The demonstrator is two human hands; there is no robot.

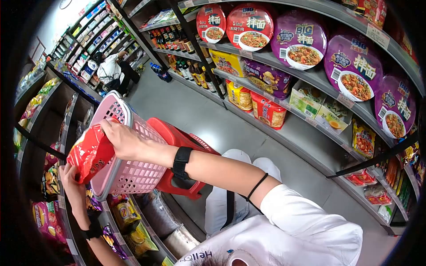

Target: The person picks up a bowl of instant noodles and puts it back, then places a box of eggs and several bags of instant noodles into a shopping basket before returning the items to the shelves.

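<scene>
My right hand point(122, 139) reaches across to the left, its fingers closed on the upper right edge of a shiny red snack bag point(92, 150). My left hand point(72, 179) holds the lower left part of the same bag, thumb and fingers bent against it. The bag is tilted, beside and partly in front of the rim of a pink plastic shopping basket point(137, 175). That basket leans on or stands by a red plastic stool point(188, 188); their exact contact is hidden. What lies inside the basket is mostly hidden.
Curved-looking shelves of snack bags point(49, 219) run along my left. To the right, a shelf carries large noodle bowls point(299, 42), with multipacks point(268, 111) below. Sauce bottles point(195, 75) stand farther up the aisle. A person in white point(111, 68) crouches by the far shelves.
</scene>
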